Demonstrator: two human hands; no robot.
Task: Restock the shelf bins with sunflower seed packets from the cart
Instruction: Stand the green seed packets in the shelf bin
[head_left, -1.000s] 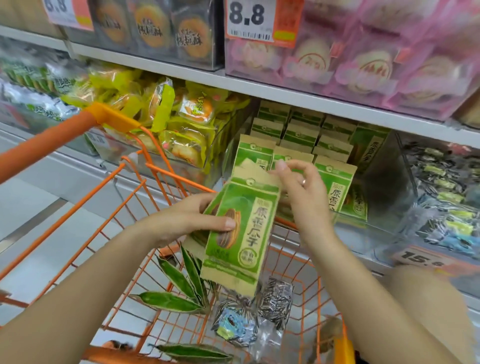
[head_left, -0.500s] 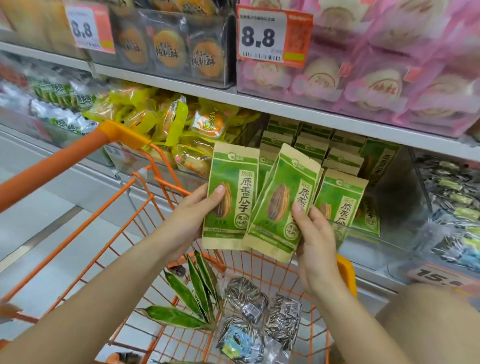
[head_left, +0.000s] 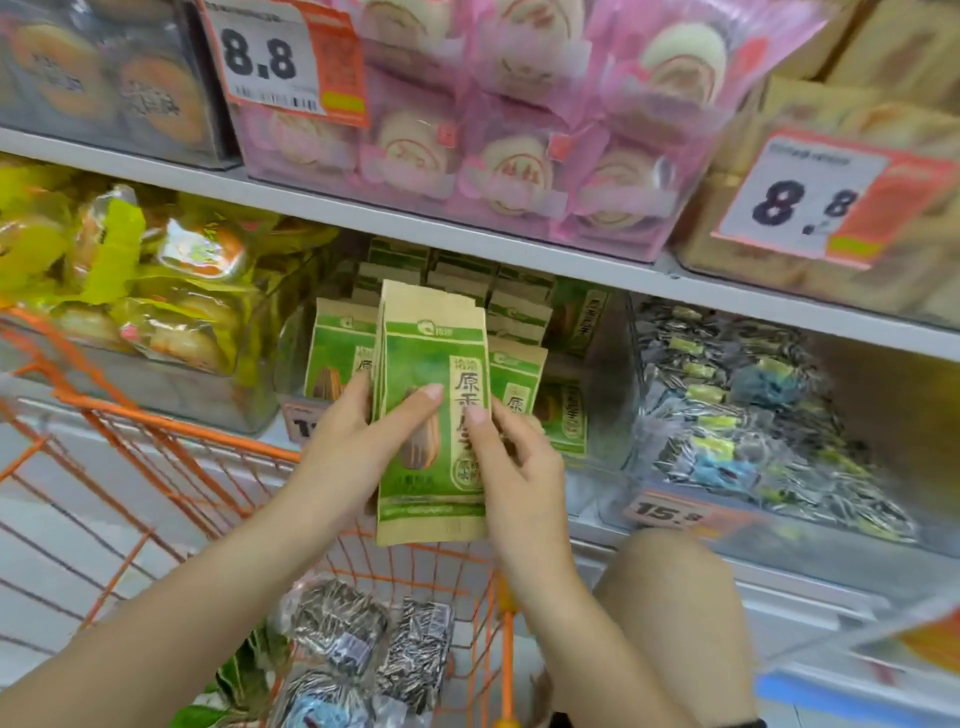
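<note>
i hold a small stack of green and kraft-brown sunflower seed packets (head_left: 434, 415) upright in front of the shelf bin (head_left: 613, 332), above the far edge of the orange wire cart (head_left: 171, 431). my left hand (head_left: 353, 452) grips the stack from its left side, thumb laid across the front packet, fingers curled behind. my right hand (head_left: 511, 467) pinches the right edge, thumb on the front face, the other fingers bent round the back. the front packet shows a large sunflower seed picture and a vertical cream label with big chinese characters; i can read 原香 at the top, the rest is partly under my thumbs. a small white logo sits in the green band near its top.

behind the stack, the bin already holds rows of the same green packets (head_left: 519, 322), standing upright. one white and orange price tag (head_left: 280, 62) on the upper shelf reads 8.8, and another tag (head_left: 821, 202) to the right reads 8.8 too. a lower tag (head_left: 665, 512) starts with 15; the rest is blurred. clear bags of striped seeds (head_left: 374, 644) lie in the cart below my wrists.
</note>
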